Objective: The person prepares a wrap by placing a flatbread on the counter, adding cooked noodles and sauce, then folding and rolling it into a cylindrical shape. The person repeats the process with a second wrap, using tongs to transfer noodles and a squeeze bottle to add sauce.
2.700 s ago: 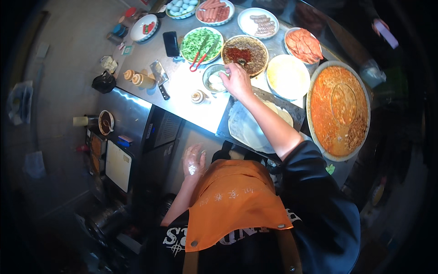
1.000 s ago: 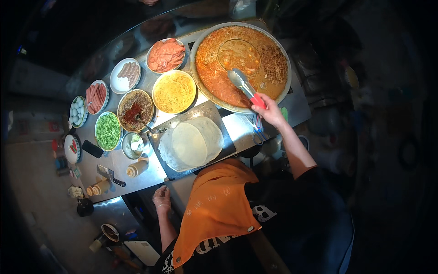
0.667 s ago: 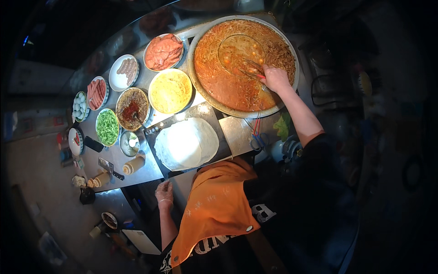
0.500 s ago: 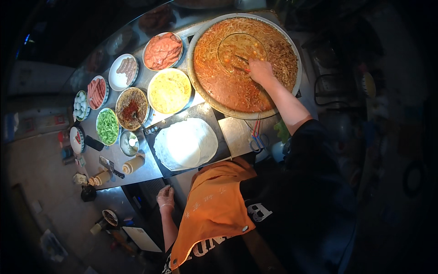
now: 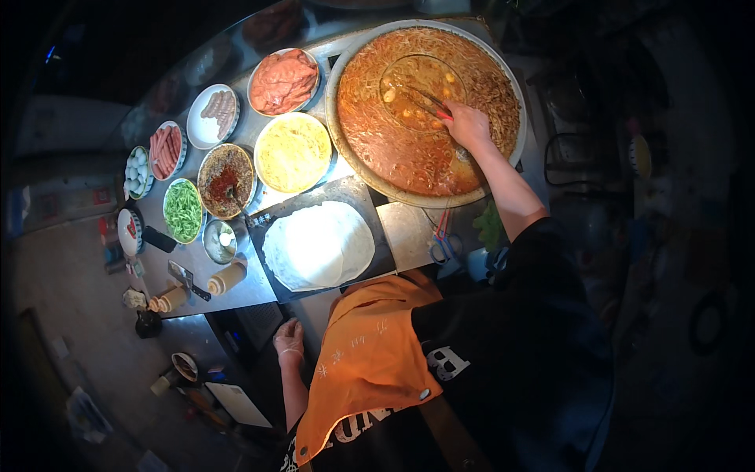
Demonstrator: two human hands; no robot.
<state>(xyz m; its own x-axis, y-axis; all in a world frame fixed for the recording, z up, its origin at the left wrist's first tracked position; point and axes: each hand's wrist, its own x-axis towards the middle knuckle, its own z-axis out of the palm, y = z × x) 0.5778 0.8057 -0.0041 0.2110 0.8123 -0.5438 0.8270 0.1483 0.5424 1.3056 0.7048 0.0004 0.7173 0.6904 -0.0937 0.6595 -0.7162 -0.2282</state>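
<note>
My right hand (image 5: pixel 467 126) grips red-handled tongs (image 5: pixel 429 98), their dark prongs over the round middle section of a very large pan (image 5: pixel 343 169). Broth with several pale yellowish round pieces (image 5: pixel 389 95) fills that section. Reddish-brown shredded food (image 5: pixel 397 157) surrounds it. Down beside the orange apron (image 5: pixel 370 330), my left hand (image 5: pixel 289 338) wears a clear glove, its fingers curled in with nothing visible in them. Thin round white flatbread sheets (image 5: pixel 318 245) lie on a dark square plate in front of me.
Left of the pan stand bowls of yellow shreds (image 5: pixel 292 153), raw meat (image 5: pixel 283 81), sausages (image 5: pixel 165 151), chopped greens (image 5: pixel 183 211) and seasoning (image 5: pixel 224 169). A cleaver (image 5: pixel 189 281) and squeeze bottles (image 5: pixel 226 278) lie near the left front edge. Blue-handled scissors (image 5: pixel 445 248) lie below the pan.
My right hand has shifted slightly right with the tongs, whose prongs now lie closer together. More round pieces show in the broth. My left hand stays low by the apron.
</note>
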